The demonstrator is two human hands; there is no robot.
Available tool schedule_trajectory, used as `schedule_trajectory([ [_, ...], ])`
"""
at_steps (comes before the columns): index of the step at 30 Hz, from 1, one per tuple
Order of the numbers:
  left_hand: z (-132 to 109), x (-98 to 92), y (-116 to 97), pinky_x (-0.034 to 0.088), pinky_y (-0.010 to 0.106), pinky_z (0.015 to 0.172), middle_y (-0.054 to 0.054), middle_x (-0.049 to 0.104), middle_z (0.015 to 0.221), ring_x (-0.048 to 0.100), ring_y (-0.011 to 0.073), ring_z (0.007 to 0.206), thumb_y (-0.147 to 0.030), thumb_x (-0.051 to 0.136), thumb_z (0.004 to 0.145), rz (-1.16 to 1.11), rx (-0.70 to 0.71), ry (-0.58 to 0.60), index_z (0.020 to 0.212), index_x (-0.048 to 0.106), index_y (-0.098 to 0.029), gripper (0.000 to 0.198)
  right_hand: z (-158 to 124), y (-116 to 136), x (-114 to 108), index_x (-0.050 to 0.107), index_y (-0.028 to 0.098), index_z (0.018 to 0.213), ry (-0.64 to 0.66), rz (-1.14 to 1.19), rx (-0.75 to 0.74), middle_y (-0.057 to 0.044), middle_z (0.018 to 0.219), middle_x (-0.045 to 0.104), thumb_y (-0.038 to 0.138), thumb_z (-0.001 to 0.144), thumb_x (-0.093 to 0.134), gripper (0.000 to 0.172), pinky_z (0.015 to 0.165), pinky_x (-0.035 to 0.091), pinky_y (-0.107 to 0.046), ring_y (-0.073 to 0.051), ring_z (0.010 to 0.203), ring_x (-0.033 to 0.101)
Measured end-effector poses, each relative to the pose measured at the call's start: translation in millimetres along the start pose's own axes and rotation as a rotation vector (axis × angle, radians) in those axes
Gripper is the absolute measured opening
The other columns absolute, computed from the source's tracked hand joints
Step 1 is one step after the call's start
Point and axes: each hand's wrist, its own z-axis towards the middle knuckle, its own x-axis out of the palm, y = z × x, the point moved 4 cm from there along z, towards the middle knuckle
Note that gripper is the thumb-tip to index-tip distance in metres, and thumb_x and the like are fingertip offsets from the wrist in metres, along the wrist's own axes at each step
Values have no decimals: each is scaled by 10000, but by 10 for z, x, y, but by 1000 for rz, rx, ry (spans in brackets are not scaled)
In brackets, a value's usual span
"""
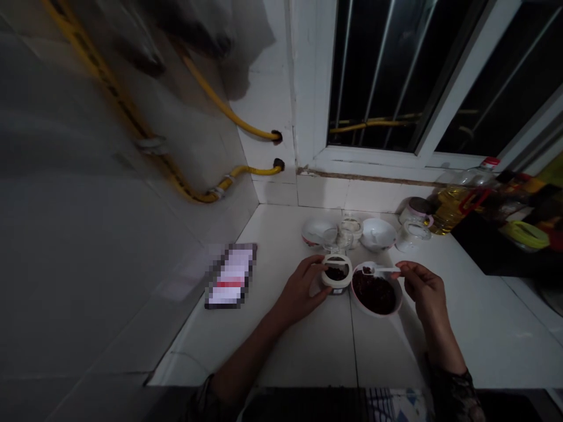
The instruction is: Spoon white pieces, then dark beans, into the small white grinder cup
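Observation:
My left hand (307,287) is wrapped round a small jar (338,283) with a white rim, its clear lid flipped up and dark contents inside. Just right of it stands a white bowl with a pink rim (398,309), filled with a dark red, flaky mixture. Pinched in my right hand (422,287) is a small white spoon (383,270), held level over the bowl's far side. The spoon's tip is above the mixture near the jar; whether it carries anything is too small to tell.
Behind the bowl are two white bowls (379,235) (313,230) and clear jars (413,234). An oil bottle (446,208) and a black box (479,246) stand at the right. A phone (231,275) with a blurred screen lies left. Yellow pipes (206,196) run along the wall.

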Motion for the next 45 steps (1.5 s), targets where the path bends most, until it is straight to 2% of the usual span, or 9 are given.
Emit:
schedule_trajectory([
  [2, 0, 3, 10, 508, 411, 993, 116, 507, 1274, 550, 240, 1202, -199, 644, 841, -2, 0, -2, 1169, 495, -230, 361, -61, 112, 102, 694, 153, 813, -17, -65, -139, -40, 597, 695, 529, 706, 718, 392, 350, 246, -213, -68, 354, 344],
  [4, -2, 8, 22, 510, 412, 991, 114, 511, 1274, 549, 243, 1205, -205, 654, 839, -3, 1, -1, 1166, 500, -232, 363, -148, 215, 239, 696, 167, 852, -22, -205, -336, -39, 630, 710, 488, 823, 624, 330, 411, 386, -231, -121, 434, 513],
  [8, -3, 17, 37, 506, 424, 996, 115, 506, 1281, 542, 249, 1214, -212, 658, 840, -11, 2, 1, 1173, 496, -236, 371, -364, 319, 568, 708, 210, 868, 192, -540, -840, -52, 791, 758, 286, 921, 492, 235, 637, 544, -264, -180, 703, 710],
  [10, -3, 21, 39, 504, 423, 999, 115, 501, 1283, 539, 246, 1214, -211, 659, 841, -18, -1, 6, 1169, 493, -235, 369, -406, 311, 595, 707, 210, 890, 245, -595, -928, -57, 848, 769, 233, 923, 479, 231, 669, 552, -256, -172, 726, 723],
  [14, -4, 21, 38, 496, 418, 1009, 115, 495, 1287, 536, 241, 1216, -227, 662, 846, -36, 1, 7, 1175, 484, -233, 375, -272, 281, 289, 688, 198, 907, 35, -527, -690, -21, 700, 736, 310, 930, 509, 212, 646, 541, -246, -166, 631, 694],
  [19, -2, 20, 42, 501, 420, 1003, 116, 506, 1276, 545, 244, 1205, -235, 660, 848, -23, 5, 1, 1170, 493, -233, 363, -75, 154, 22, 686, 197, 863, 9, -598, -447, -41, 693, 730, 458, 872, 508, 316, 639, 526, -284, -205, 645, 683],
  [27, 8, 6, 28, 512, 410, 988, 106, 513, 1269, 559, 237, 1187, -225, 668, 839, 2, 9, -9, 1154, 500, -241, 358, -13, -59, 222, 707, 195, 846, 205, -582, -290, -45, 644, 721, 513, 835, 506, 376, 559, 456, -285, -196, 558, 621],
  [36, 18, -1, 24, 513, 409, 985, 108, 523, 1265, 563, 239, 1186, -229, 680, 829, 8, 8, -4, 1143, 507, -238, 359, 42, -82, 40, 693, 173, 727, 40, -281, -134, -36, 539, 661, 526, 687, 662, 356, 498, 389, -264, -173, 530, 547],
  [45, 14, 11, 38, 504, 425, 990, 114, 513, 1264, 557, 245, 1192, -231, 672, 836, 1, 1, 20, 1152, 494, -237, 363, 34, -165, 0, 692, 146, 706, 17, -18, 73, -34, 481, 636, 457, 541, 777, 363, 386, 191, -225, -75, 379, 316],
])
